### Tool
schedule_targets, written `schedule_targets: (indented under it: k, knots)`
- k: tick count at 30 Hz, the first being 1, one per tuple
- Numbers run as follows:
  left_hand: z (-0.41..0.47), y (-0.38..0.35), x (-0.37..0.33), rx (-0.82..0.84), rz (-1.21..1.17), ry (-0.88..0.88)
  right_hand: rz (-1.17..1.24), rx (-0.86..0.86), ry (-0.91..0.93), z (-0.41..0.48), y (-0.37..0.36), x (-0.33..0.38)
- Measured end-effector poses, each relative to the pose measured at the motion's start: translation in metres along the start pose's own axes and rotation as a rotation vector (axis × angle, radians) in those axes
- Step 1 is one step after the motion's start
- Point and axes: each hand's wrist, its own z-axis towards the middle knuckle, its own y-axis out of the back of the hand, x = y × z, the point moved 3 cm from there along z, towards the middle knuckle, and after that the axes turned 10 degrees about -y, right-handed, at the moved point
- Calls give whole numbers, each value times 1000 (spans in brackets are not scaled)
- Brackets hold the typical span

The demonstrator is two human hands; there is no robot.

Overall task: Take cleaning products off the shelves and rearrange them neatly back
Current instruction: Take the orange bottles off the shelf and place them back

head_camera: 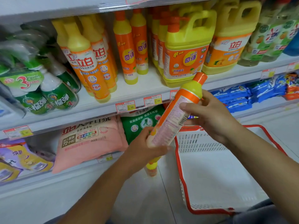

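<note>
I hold a slim orange dish-soap bottle (176, 113) with a yellow shoulder and orange cap, tilted in front of the shelves with its cap up and to the right. My right hand (210, 117) grips its upper half; my left hand (145, 147) grips its base. Under my left hand a second bottle of the same kind (151, 168) points cap down; how it is held is hidden. Two matching slim bottles (129, 50) stand on the middle shelf (150, 84), with bare shelf to their right.
Yellow-necked orange bottles (90, 62) and green spray bottles (53, 94) stand left of them, yellow jugs (186, 50) to the right. Powder bags (90, 139) lie on the lower shelf. A white basket with a red rim (210, 175) sits on the floor at right.
</note>
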Motion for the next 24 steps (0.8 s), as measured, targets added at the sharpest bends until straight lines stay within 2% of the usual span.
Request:
schedule_targets:
  k: [2,4,6,8,9,12,16,18,19,22,24]
  knots:
    - [-1,1,3,143,-182,76,82,61,-49,2,1,-1]
    - [-2,0,5,175,-220,91,167,119,-93,3,1,-3]
    - [-2,-5,2,79,-62,18,93,116,-98,3,-2,-4]
    - [-5,-10,-2,-41,95,-58,-92,35,-60,2,-3,-5]
    - [-6,-12,-4,-74,120,-87,-108,-6,-36,2,-4,-4]
    - [-6,-7,0,-29,5,-35,65,34,-31,3,-4,-3]
    - [-10,-2,1,233,-272,103,312,172,-91,7,-1,-5]
    - [-11,-4,0,187,-229,54,374,238,-115,7,-2,-5]
    - [-11,-6,-1,145,-185,26,332,230,-114,7,-2,-4]
    - [-13,-13,-1,113,-109,10,-38,62,-24,6,4,-1]
    - [-14,-12,0,137,-89,37,-59,55,6,6,8,0]
